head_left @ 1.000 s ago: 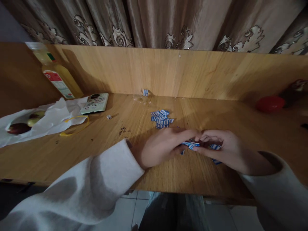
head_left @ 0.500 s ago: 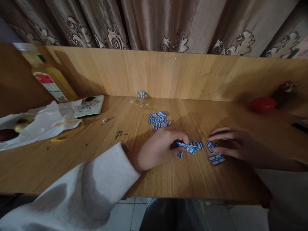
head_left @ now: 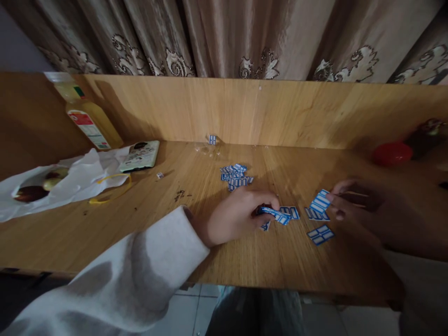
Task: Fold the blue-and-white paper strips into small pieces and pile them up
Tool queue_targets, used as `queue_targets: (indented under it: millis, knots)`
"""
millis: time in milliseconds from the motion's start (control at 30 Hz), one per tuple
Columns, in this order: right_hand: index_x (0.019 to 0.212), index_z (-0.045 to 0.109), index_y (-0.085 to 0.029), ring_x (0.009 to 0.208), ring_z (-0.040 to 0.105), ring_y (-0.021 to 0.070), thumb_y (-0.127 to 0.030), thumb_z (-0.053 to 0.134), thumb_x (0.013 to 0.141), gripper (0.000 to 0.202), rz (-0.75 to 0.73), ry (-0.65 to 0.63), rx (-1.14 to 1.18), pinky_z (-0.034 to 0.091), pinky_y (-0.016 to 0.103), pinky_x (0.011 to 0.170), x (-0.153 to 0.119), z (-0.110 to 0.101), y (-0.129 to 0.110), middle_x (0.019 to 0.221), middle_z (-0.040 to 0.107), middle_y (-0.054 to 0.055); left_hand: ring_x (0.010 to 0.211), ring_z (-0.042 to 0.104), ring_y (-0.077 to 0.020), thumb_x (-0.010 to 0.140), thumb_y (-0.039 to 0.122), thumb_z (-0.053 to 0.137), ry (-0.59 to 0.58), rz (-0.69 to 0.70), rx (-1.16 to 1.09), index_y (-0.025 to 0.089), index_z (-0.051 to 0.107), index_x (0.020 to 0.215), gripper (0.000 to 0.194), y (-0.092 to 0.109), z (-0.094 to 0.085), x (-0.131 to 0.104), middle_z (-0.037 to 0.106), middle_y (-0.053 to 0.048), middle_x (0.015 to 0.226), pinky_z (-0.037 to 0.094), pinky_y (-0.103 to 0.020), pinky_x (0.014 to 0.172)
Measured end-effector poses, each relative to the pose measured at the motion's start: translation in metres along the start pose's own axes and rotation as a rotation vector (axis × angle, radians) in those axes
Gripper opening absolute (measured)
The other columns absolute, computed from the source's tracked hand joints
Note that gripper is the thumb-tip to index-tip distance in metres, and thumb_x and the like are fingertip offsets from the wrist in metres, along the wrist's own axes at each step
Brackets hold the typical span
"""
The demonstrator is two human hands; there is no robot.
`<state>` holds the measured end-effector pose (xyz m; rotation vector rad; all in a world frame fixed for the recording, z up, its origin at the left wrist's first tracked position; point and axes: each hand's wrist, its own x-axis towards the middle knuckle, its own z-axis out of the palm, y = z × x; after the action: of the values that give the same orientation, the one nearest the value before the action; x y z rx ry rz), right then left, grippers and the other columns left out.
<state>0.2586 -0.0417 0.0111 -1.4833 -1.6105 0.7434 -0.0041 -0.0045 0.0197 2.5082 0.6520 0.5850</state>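
Small cards with blue borders and white panels lie about the desk. My left hand (head_left: 241, 212) is closed on a few stacked cards (head_left: 278, 215), held low over the wood. Other cards (head_left: 290, 213) lie beside and partly beneath that hand. Between thumb and fingers, my right hand (head_left: 353, 203) pinches one card (head_left: 319, 201), tilted up off the surface. Below it lie a card (head_left: 317, 214) and, nearer to me, a four-panel card (head_left: 320, 234). Just beyond my left hand is a loose pile of cards (head_left: 234, 171).
One more card (head_left: 212, 139) stands near the back board. At left are a bottle (head_left: 89, 119), a white bag (head_left: 80, 170) with fruit, a pale green booklet or case (head_left: 143, 155), a yellow strap (head_left: 111, 177) and a small die (head_left: 160, 175). A red round object (head_left: 392, 154) sits far right.
My right hand has picked a card up off the desk and holds it raised. My left hand keeps its grip on the stacked cards. The view has shifted slightly.
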Motion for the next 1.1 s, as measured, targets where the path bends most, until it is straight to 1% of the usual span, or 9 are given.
queue_targets:
  millis: [100,233,300,367,533,767,833,967,1100]
  knots:
    - [0.077,0.054,-0.025,0.06,0.062,0.0157,-0.04,0.069,0.067,0.023,-0.023,0.048,0.071,0.052,0.026,0.052,-0.002,0.005,-0.006,0.071,0.061,-0.001,0.068,0.054,-0.0072,0.079,0.009,0.055,-0.02,0.028,-0.02,0.013,0.059,0.087,0.01,-0.003,-0.001,0.001,0.063,-0.001,0.079,0.04,-0.02,0.062]
    - [0.097,0.057,-0.027,0.068,0.064,0.0191,-0.038,0.068,0.068,0.033,-0.09,0.054,0.05,0.054,0.032,0.063,-0.002,0.015,-0.009,0.077,0.065,0.001,0.074,0.056,-0.0089,0.08,0.01,0.055,-0.02,0.109,-0.044,0.014,0.059,0.091,0.012,-0.008,-0.001,0.002,0.064,-0.003,0.085,0.042,-0.021,0.067]
    - [0.094,0.06,-0.024,0.073,0.065,0.0201,-0.038,0.064,0.072,0.026,-0.089,0.018,0.01,0.055,0.034,0.067,-0.001,0.018,-0.01,0.082,0.068,0.003,0.077,0.056,-0.0093,0.081,0.01,0.053,-0.016,0.134,-0.047,0.014,0.058,0.091,0.011,-0.009,0.0,0.002,0.064,-0.004,0.087,0.043,-0.022,0.07]
    - [0.086,0.062,-0.023,0.071,0.066,0.0196,-0.038,0.063,0.073,0.02,-0.078,0.001,-0.005,0.055,0.032,0.064,-0.001,0.019,-0.011,0.08,0.068,0.002,0.077,0.056,-0.0094,0.082,0.011,0.052,-0.018,0.135,-0.046,0.013,0.058,0.091,0.011,-0.009,0.0,0.003,0.063,-0.005,0.087,0.043,-0.022,0.07]
    - [0.077,0.056,-0.022,0.063,0.065,0.0183,-0.039,0.068,0.068,0.022,-0.136,0.04,0.013,0.054,0.029,0.056,0.0,0.023,-0.018,0.069,0.065,0.001,0.077,0.055,-0.0102,0.081,0.01,0.053,-0.041,0.118,-0.039,0.012,0.058,0.092,0.013,-0.007,-0.001,0.002,0.062,-0.005,0.086,0.043,-0.023,0.071]
    - [0.081,0.057,-0.021,0.076,0.066,0.0189,-0.031,0.059,0.076,0.011,-0.246,-0.114,-0.049,0.055,0.03,0.065,0.0,0.051,-0.029,0.079,0.069,0.004,0.102,0.048,-0.0158,0.077,0.009,0.055,0.169,0.123,0.021,0.015,0.059,0.087,0.012,0.0,-0.001,0.003,0.052,-0.008,0.103,0.041,-0.031,0.088]
    - [0.083,0.059,-0.021,0.078,0.066,0.0182,-0.027,0.056,0.078,0.008,-0.266,-0.166,-0.036,0.055,0.031,0.069,0.0,0.057,-0.031,0.081,0.069,0.004,0.096,0.05,-0.0148,0.077,0.008,0.054,0.149,0.119,0.01,0.015,0.058,0.086,0.012,0.0,-0.001,0.003,0.054,-0.007,0.1,0.042,-0.03,0.084]
    - [0.087,0.061,-0.021,0.081,0.066,0.0167,-0.025,0.054,0.08,0.011,-0.28,-0.217,-0.008,0.055,0.03,0.073,-0.002,0.062,-0.035,0.087,0.069,0.003,0.065,0.05,-0.0084,0.078,0.009,0.052,0.07,0.022,0.002,0.015,0.056,0.088,0.013,-0.003,0.0,0.001,0.058,0.001,0.076,0.04,-0.022,0.063]
    - [0.094,0.064,-0.022,0.086,0.066,0.0182,-0.033,0.054,0.082,0.019,-0.209,-0.198,0.036,0.055,0.031,0.075,-0.006,0.061,-0.039,0.094,0.07,0.004,0.071,0.052,-0.0088,0.078,0.009,0.052,0.123,0.013,0.044,0.014,0.053,0.097,0.02,-0.004,0.0,-0.001,0.059,0.0,0.082,0.039,-0.021,0.064]
